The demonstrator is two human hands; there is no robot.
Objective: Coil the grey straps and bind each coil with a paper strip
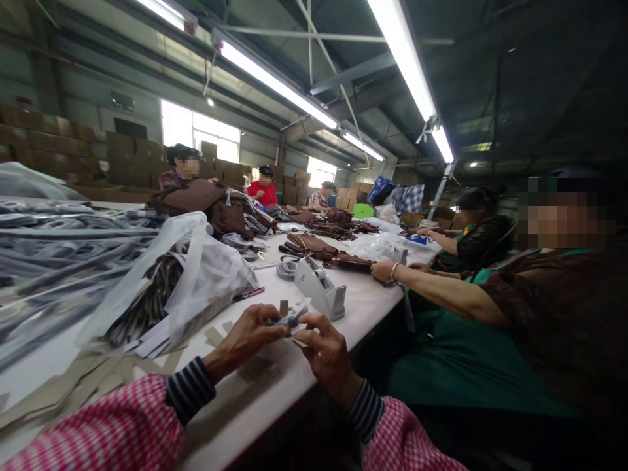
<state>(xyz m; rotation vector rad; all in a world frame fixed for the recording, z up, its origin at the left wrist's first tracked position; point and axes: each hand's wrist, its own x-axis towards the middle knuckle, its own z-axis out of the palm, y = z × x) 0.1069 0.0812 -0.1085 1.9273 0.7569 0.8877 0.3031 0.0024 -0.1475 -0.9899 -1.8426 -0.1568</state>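
Both my hands meet over the near edge of the white table [289, 356]. Fingers of my left hand [248, 337] pinch a small grey strap bundle [293, 315] that has a clear, shiny wrap on it. At its right end, my right hand [328, 353] is closed on the same bundle; a tan card piece [299, 343] shows under the right fingers. Part of the bundle is hidden by the fingers. Just behind my hands stands a white tape dispenser [314, 288], with a grey strap roll [285, 271] beside it.
A clear plastic bag [210, 275] of dark strips lies left of my hands. Tan card strips [73, 386] and grey straps [73, 255] cover the left side. Brown bags [318, 248] lie further back. A co-worker's hand [385, 270] touches one at right.
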